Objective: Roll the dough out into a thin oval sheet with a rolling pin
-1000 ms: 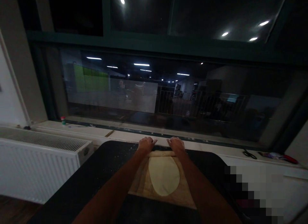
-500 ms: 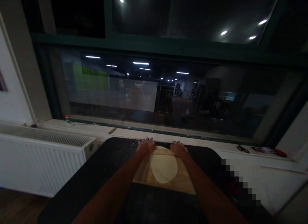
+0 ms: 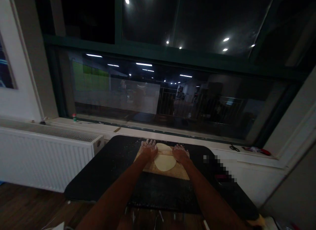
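Note:
A pale rolling pin (image 3: 165, 152) lies crosswise over a thin, rounded sheet of dough (image 3: 165, 163) on a wooden board (image 3: 178, 173). My left hand (image 3: 149, 150) holds down the pin's left end, and my right hand (image 3: 181, 153) holds its right end. Both palms press from above, with floury fingers reaching forward over the pin. The hands cover the pin's ends. Part of the dough shows beyond the pin, and the larger part lies on the near side.
The board lies on a dark table (image 3: 103, 170) with flour specks. A white radiator (image 3: 46, 156) stands at left. On the windowsill are a small green bottle with a red cap (image 3: 74, 117) and black scissors (image 3: 234, 148). A pixelated patch covers part of the table's right side.
My view has shifted, bringing the table's near edge and the floor into sight. Both hands remain at the pin, which now lies nearer the middle of the dough; the fingers look more extended.

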The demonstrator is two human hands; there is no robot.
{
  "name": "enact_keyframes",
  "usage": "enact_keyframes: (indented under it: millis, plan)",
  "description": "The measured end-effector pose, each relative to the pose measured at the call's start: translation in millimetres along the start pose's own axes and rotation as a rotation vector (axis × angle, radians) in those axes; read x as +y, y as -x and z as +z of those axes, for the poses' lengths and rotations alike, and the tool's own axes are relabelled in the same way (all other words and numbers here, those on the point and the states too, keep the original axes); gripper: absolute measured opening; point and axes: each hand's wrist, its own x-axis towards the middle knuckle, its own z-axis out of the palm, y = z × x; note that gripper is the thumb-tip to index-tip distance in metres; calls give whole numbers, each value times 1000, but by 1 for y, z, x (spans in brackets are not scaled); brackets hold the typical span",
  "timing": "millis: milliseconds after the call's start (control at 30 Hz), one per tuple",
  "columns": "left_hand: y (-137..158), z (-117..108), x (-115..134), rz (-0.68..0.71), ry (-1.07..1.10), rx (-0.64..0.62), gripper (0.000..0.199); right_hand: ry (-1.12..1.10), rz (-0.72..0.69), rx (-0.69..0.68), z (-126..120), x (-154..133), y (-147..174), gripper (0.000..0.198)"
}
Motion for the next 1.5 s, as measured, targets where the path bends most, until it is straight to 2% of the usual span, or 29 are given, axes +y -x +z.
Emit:
enact_keyframes:
  millis: [267, 567, 700, 833, 1033, 1200, 1333, 1500]
  plan:
    - [41, -9, 9, 26, 3, -6, 50, -91, 54, 1, -3, -4, 50, 64]
    - [93, -7, 15, 58, -18, -32, 62, -130, 19, 47, 0, -6, 125, 64]
    - [119, -10, 16, 84, -26, -2, 66, -109, -29, 112, 7, -3, 155, 61]
    - [134, -17, 6, 161, -28, 56, 57, -76, -56, 196, 10, 1, 171, 58]
    - [127, -23, -10, 216, 143, 79, 45, -61, -104, 253, 6, 4, 165, 56]
    - [114, -11, -12, 185, 279, 111, 42, -70, -167, 239, 23, 9, 143, 60]
    - [103, -2, -14, 202, 258, 130, 44, -80, -234, 227, 34, 15, 116, 63]
    - [74, 3, -20, 172, 166, 84, 49, -97, -242, 250, 30, 19, 67, 63]
